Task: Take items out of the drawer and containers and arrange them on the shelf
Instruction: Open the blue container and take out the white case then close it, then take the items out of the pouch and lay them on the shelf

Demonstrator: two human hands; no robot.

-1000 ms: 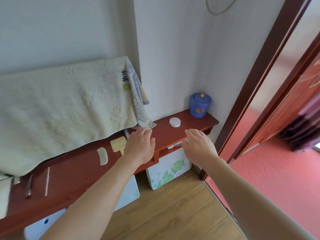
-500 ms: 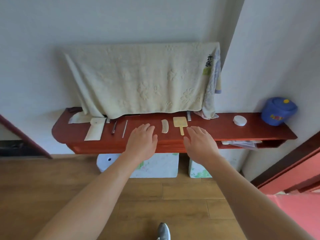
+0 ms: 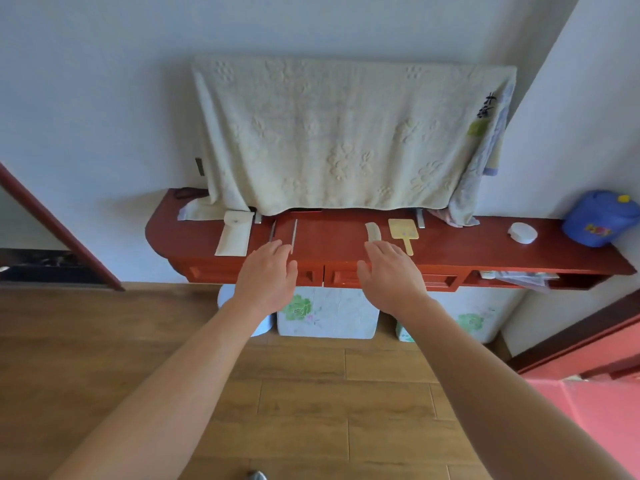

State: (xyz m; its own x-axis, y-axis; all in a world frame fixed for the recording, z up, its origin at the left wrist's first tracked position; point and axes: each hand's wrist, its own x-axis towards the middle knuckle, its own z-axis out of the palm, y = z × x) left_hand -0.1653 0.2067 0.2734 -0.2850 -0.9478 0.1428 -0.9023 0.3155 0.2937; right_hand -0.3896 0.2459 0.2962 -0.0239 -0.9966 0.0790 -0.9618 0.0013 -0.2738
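A red wooden shelf (image 3: pixel 332 237) runs along the wall, with closed drawer fronts (image 3: pixel 349 277) under its front edge. On it lie a cream pouch (image 3: pixel 233 233), a thin stick (image 3: pixel 294 235), a pale comb (image 3: pixel 374 232), a yellow paddle-shaped mirror (image 3: pixel 402 230), a small white round case (image 3: pixel 523 233) and a blue lidded pot (image 3: pixel 599 218). My left hand (image 3: pixel 266 278) hovers open at the shelf's front edge below the stick. My right hand (image 3: pixel 391 275) hovers open just below the comb. Neither hand holds anything.
A cream towel (image 3: pixel 339 133) drapes over something standing at the back of the shelf. Papers (image 3: pixel 519 277) sit in an open slot at the shelf's right end. White flowered boxes (image 3: pixel 329 313) stand on the wood floor beneath. A door frame (image 3: pixel 59 226) is at left.
My view swung left from the shelf's right end to face its middle, then drew back a little. Both hands stayed open and spread over the front edge.
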